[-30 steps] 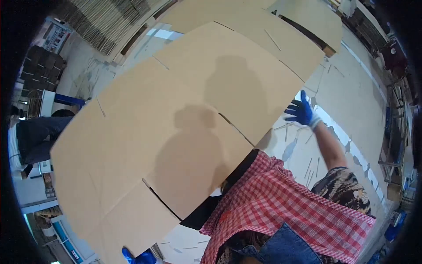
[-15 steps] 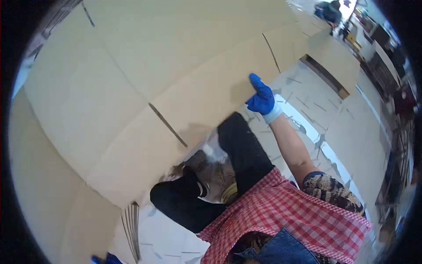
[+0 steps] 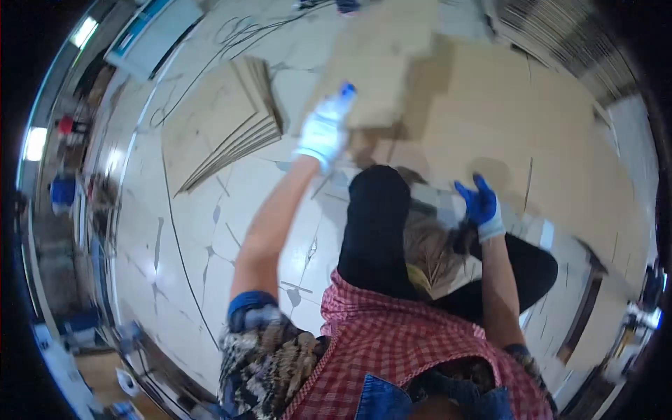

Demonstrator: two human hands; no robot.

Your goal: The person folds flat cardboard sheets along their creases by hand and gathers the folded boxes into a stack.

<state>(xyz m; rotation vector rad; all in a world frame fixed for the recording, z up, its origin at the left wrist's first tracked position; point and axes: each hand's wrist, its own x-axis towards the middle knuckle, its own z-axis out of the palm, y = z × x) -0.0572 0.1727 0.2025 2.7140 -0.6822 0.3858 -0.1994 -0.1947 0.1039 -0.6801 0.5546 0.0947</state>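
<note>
Out at the left hand (image 3: 325, 131), the white glove with blue fingertips is a blur over the edge of a narrow cardboard piece (image 3: 381, 63); whether it's gripping, I can't tell. The right hand (image 3: 481, 204) is free, thumb and fingers apart, near the edge of a big cardboard sheet (image 3: 500, 105). Flat cardboard handling looks like the step in hand; any lift would call for fingers closed firmly on an edge. Beyond the left hand, a fanned stack (image 3: 210, 126) lies on the floor (image 3: 262, 199), cables (image 3: 241, 31) further out.
</note>
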